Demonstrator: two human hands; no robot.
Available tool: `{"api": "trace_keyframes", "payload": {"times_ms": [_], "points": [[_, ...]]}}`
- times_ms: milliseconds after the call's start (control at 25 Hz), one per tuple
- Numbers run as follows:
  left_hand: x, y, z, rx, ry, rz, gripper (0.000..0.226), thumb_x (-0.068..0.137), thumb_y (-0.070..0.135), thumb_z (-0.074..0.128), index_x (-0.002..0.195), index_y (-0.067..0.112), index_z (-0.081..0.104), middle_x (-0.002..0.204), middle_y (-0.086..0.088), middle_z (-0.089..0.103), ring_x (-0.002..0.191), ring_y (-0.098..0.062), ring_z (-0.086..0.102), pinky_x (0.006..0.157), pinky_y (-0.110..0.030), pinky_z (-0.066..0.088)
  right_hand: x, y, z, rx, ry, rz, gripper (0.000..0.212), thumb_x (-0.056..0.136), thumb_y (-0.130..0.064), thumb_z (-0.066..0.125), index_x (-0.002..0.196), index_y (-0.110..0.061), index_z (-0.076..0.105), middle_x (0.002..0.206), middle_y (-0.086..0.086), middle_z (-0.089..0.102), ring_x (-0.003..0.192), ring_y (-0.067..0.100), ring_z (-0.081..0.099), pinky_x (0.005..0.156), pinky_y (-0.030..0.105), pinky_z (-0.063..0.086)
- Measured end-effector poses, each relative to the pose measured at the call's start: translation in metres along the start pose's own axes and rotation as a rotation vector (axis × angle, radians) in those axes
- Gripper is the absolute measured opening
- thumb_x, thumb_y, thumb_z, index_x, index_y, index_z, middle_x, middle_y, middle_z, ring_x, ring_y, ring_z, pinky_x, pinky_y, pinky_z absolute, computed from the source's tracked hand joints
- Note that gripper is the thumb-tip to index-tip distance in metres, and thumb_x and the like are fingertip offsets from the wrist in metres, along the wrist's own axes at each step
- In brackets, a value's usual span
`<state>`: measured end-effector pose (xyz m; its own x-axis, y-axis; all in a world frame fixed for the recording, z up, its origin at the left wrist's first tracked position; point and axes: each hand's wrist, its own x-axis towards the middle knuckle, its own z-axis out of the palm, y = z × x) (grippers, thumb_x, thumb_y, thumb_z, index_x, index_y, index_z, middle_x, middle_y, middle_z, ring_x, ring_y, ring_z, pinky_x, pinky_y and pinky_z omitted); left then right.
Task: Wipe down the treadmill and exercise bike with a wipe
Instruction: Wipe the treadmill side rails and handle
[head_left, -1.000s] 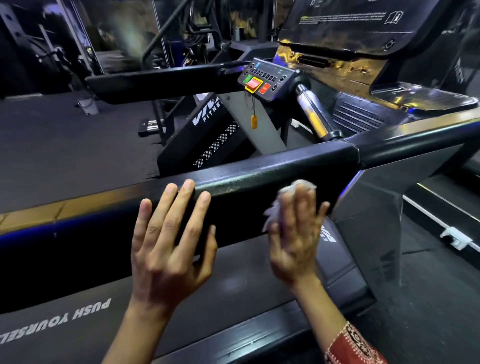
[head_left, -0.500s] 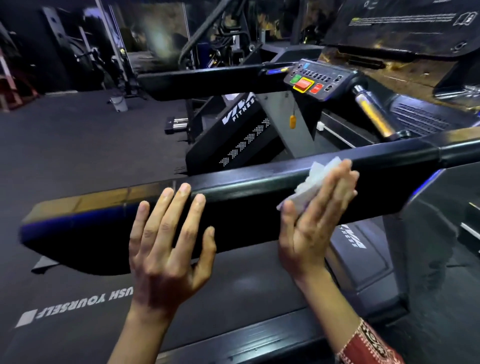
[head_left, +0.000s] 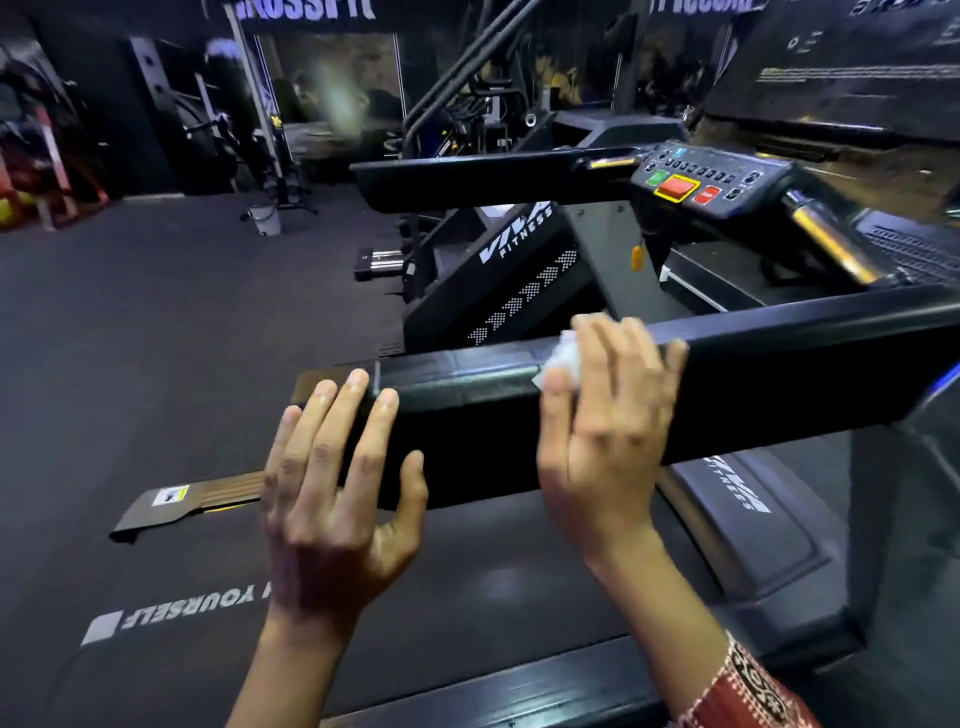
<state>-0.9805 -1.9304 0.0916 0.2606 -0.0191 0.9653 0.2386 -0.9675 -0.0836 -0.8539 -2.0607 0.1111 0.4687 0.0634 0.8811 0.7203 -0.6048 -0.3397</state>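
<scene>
A black treadmill handrail (head_left: 779, 374) runs across the middle of the head view. My right hand (head_left: 602, 431) presses a white wipe (head_left: 563, 361) flat against the rail's near side, fingers straight; most of the wipe is hidden under the palm. My left hand (head_left: 332, 478) lies open with straight fingers on the rail's free left end. The treadmill's belt (head_left: 467, 587), printed "PUSH YOURSELF", lies below. The control panel (head_left: 701, 179) with green and red buttons sits on the far rail. No exercise bike is clearly visible.
A second black rail (head_left: 467, 182) crosses further back. A black "VIVA FITNESS" motor cover (head_left: 519, 270) stands behind the near rail. Dark rubber floor (head_left: 156, 338) spreads to the left, with a white bucket (head_left: 265, 218) and racks at the back.
My right hand has slid the wipe left along the rail, toward its free end. The view has swung left, so the rail's end now shows under my left hand.
</scene>
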Motion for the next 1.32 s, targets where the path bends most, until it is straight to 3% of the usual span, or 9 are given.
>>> {"api": "trace_keyframes", "payload": {"times_ms": [80, 240, 400, 520, 720, 800, 1040, 1240, 1320], "points": [[-0.003, -0.011, -0.007, -0.035, -0.016, -0.009, 0.039, 0.089, 0.018, 0.058, 0.125, 0.004, 0.054, 0.130, -0.015, 0.054, 0.124, -0.030, 0.049, 0.108, -0.044, 0.034, 0.003, -0.048, 0.004, 0.046, -0.069, -0.144, 0.041, 0.097, -0.027, 0.040, 0.117, 0.000, 0.064, 0.119, 0.014, 0.063, 0.116, 0.034, 0.055, 0.114, 0.047, 0.025], [-0.012, -0.024, -0.015, -0.076, -0.044, -0.011, 0.043, 0.089, 0.015, 0.059, 0.128, 0.001, 0.050, 0.133, -0.016, 0.052, 0.127, -0.028, 0.047, 0.109, -0.043, 0.035, -0.021, -0.048, -0.005, 0.116, -0.178, -0.488, 0.040, 0.100, -0.023, 0.042, 0.134, -0.006, 0.054, 0.140, 0.010, 0.051, 0.133, 0.026, 0.045, 0.112, 0.046, 0.030], [-0.014, -0.034, -0.020, -0.179, -0.015, -0.092, 0.038, 0.091, 0.013, 0.057, 0.127, 0.001, 0.052, 0.132, -0.015, 0.052, 0.125, -0.028, 0.049, 0.108, -0.041, 0.037, -0.010, -0.043, -0.003, -0.026, -0.093, -0.269, 0.044, 0.100, -0.028, 0.036, 0.123, -0.001, 0.062, 0.126, 0.014, 0.061, 0.121, 0.031, 0.053, 0.110, 0.046, 0.031], [-0.014, -0.028, -0.026, -0.506, 0.007, -0.423, 0.035, 0.091, 0.018, 0.052, 0.125, 0.009, 0.056, 0.130, -0.003, 0.057, 0.123, -0.017, 0.052, 0.106, -0.030, 0.038, 0.004, -0.093, 0.016, 0.022, -0.156, -0.280, 0.041, 0.100, -0.028, 0.033, 0.098, -0.003, 0.066, 0.096, 0.012, 0.066, 0.092, 0.036, 0.059, 0.094, 0.046, 0.042], [-0.011, -0.019, -0.032, -1.143, 0.102, -0.931, 0.034, 0.089, 0.029, 0.045, 0.120, 0.022, 0.056, 0.121, 0.013, 0.065, 0.117, -0.012, 0.058, 0.100, -0.028, 0.045, -0.048, -0.089, 0.027, 0.038, -0.136, -0.703, 0.046, 0.098, -0.016, 0.037, 0.143, -0.010, 0.042, 0.151, 0.005, 0.038, 0.140, 0.023, 0.034, 0.117, 0.043, 0.020], [-0.014, -0.018, -0.032, -1.142, 0.065, -0.912, 0.035, 0.090, 0.028, 0.046, 0.122, 0.020, 0.056, 0.125, 0.005, 0.063, 0.119, -0.017, 0.058, 0.101, -0.037, 0.045, -0.073, -0.052, 0.033, -0.034, -0.097, -0.775, 0.055, 0.098, -0.014, 0.037, 0.151, -0.016, 0.024, 0.160, -0.003, 0.015, 0.146, 0.015, 0.016, 0.120, 0.040, 0.005], [-0.026, -0.005, -0.030, -0.684, -0.010, -0.539, 0.042, 0.090, 0.015, 0.051, 0.131, 0.006, 0.052, 0.137, -0.016, 0.051, 0.126, -0.024, 0.051, 0.104, -0.037, 0.043, -0.073, -0.002, 0.027, 0.074, 0.032, -0.261, 0.056, 0.104, -0.023, 0.030, 0.154, -0.015, 0.004, 0.161, -0.001, -0.006, 0.148, 0.024, -0.004, 0.117, 0.045, -0.004], [-0.029, -0.004, -0.015, -0.367, -0.087, -0.064, 0.046, 0.086, 0.003, 0.052, 0.131, -0.003, 0.045, 0.143, -0.017, 0.039, 0.141, -0.026, 0.029, 0.116, -0.036, 0.025, -0.094, -0.024, 0.046, 0.060, -0.040, -0.689, 0.053, 0.100, -0.019, 0.034, 0.151, -0.016, 0.021, 0.161, -0.003, 0.006, 0.148, 0.018, 0.006, 0.119, 0.041, 0.000], [-0.029, -0.003, -0.011, -0.253, -0.131, 0.043, 0.052, 0.082, 0.001, 0.056, 0.133, 0.000, 0.045, 0.143, -0.013, 0.041, 0.143, -0.022, 0.026, 0.117, -0.036, 0.020, -0.093, 0.016, 0.039, -0.022, 0.025, -0.606, 0.054, 0.102, -0.020, 0.034, 0.153, -0.018, 0.016, 0.161, -0.004, 0.005, 0.148, 0.016, 0.006, 0.119, 0.040, 0.000]]}}
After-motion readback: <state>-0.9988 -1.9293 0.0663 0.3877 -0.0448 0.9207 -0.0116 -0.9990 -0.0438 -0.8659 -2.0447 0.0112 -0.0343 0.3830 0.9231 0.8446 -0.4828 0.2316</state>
